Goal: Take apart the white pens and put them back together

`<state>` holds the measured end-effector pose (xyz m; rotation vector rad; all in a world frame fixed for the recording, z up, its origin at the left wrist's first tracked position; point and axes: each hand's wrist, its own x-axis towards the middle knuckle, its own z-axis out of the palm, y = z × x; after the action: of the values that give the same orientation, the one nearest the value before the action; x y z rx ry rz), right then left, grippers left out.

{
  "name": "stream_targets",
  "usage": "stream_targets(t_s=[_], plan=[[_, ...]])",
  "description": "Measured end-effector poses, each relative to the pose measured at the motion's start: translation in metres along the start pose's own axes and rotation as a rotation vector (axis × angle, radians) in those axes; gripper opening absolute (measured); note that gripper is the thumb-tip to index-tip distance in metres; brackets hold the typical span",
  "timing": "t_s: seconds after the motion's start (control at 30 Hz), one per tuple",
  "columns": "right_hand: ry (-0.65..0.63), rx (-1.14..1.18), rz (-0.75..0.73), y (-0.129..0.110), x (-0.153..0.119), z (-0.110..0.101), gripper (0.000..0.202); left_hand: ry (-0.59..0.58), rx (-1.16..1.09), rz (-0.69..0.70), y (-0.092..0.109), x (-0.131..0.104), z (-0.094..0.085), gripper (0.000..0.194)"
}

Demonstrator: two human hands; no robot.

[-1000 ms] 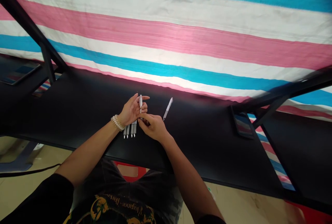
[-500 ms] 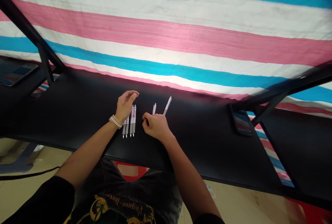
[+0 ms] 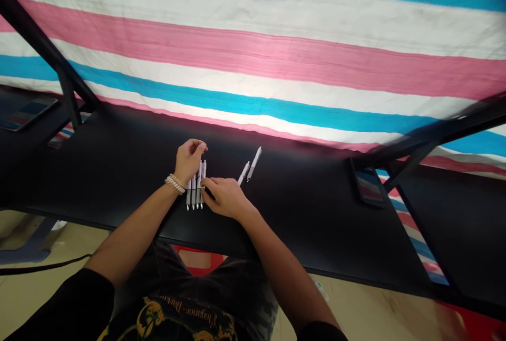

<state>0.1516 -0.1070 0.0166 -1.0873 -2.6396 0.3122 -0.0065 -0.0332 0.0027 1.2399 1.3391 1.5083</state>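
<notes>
Several white and grey pens [image 3: 193, 196] lie side by side on the black table [image 3: 130, 172], tips toward me. My left hand [image 3: 190, 159] is closed above their upper ends, thumb and fingertips together; whether it holds anything is too small to make out. The fingertips of my right hand [image 3: 223, 196] touch the right edge of the row, thumb and index finger apart. Right of the row, one white pen [image 3: 243, 172] lies slanted, its lower part hidden behind my right hand. Beside it a second slanted pen [image 3: 254, 164] shows whole.
A dark phone-like slab [image 3: 368, 187] lies on the right by the black metal frame [image 3: 411, 159]. Another flat dark device [image 3: 29, 113] is at the far left. A striped sheet [image 3: 253, 56] hangs behind the table.
My right hand has moved left to the row. The pens in the row now sit closer together. The nearer loose pen has shifted right and tilted more. My left hand has moved slightly left.
</notes>
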Motion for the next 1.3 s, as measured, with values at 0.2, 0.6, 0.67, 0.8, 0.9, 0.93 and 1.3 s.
stream_targets(t_s=[0.2, 0.6, 0.67, 0.8, 0.9, 0.93, 1.3], plan=[[-0.041, -0.006, 0.002, -0.002, 0.0, -0.003, 0.015, -0.002, -0.085, -0.042, 0.004, -0.002, 0.002, 0.011], [0.297, 0.358, 0.242, 0.012, 0.001, 0.002, 0.004, -0.05, -0.282, -0.135, 0.008, -0.002, 0.002, 0.03], [0.366, 0.498, 0.279, 0.013, 0.001, 0.0, 0.004, -0.183, -0.41, -0.234, 0.012, -0.005, 0.003, 0.038], [0.467, 0.674, 0.327, 0.013, 0.002, -0.004, 0.008, -0.317, -0.487, -0.256, 0.018, -0.012, 0.006, 0.039], [0.593, 0.723, 0.434, 0.016, 0.003, -0.006, 0.014, -0.239, -0.543, -0.261, 0.019, -0.012, 0.008, 0.037], [0.624, 0.742, 0.47, 0.017, 0.004, -0.007, 0.017, -0.206, -0.568, -0.266, 0.018, -0.012, 0.008, 0.037], [0.636, 0.565, 0.426, 0.024, 0.001, -0.001, 0.025, -0.102, -0.615, -0.256, 0.014, -0.012, 0.009, 0.038]])
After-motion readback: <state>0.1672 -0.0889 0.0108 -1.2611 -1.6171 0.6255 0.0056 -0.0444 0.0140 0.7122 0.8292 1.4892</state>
